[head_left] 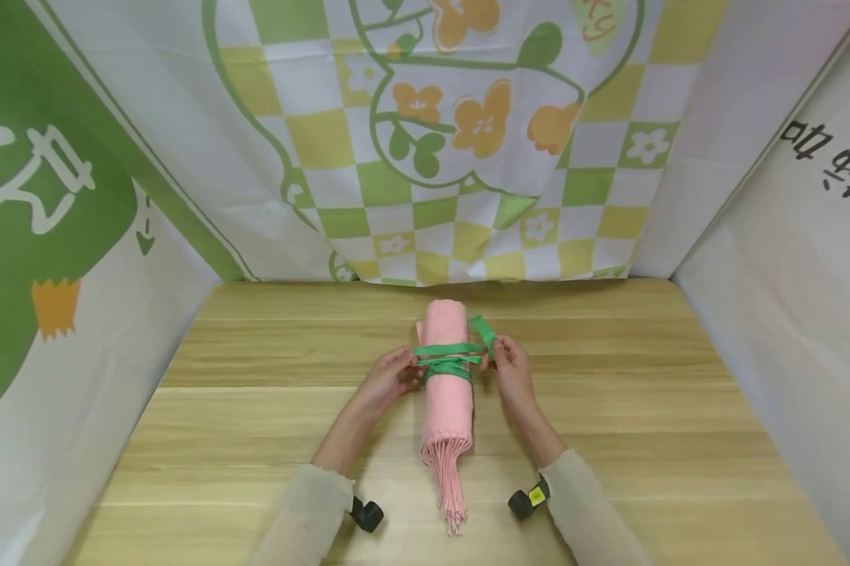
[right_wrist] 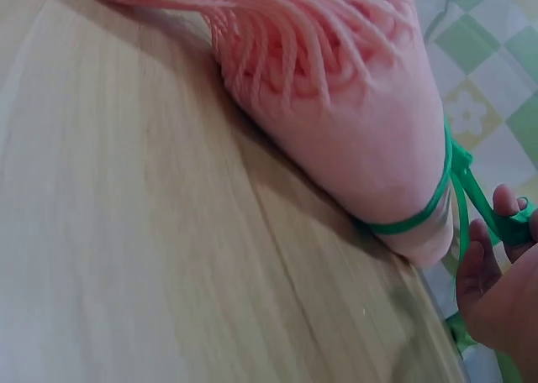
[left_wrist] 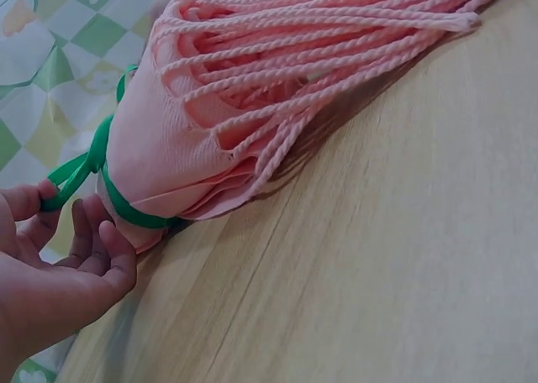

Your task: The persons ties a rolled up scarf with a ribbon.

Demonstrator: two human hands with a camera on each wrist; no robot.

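Lying lengthwise at the middle of the wooden table, the rolled pink scarf (its tassels point toward the person) is bound round its middle by a green ribbon. The left hand pinches one ribbon end just beside the roll, and the right hand pinches the other. Patterned cloth walls stand behind.

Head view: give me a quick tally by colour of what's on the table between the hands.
Pink: 1, the rolled scarf with its fringe toward the person.
Green: 1, the ribbon wrapped around the scarf; the left hand and the right hand each pinch an end.
Total: 2 things.
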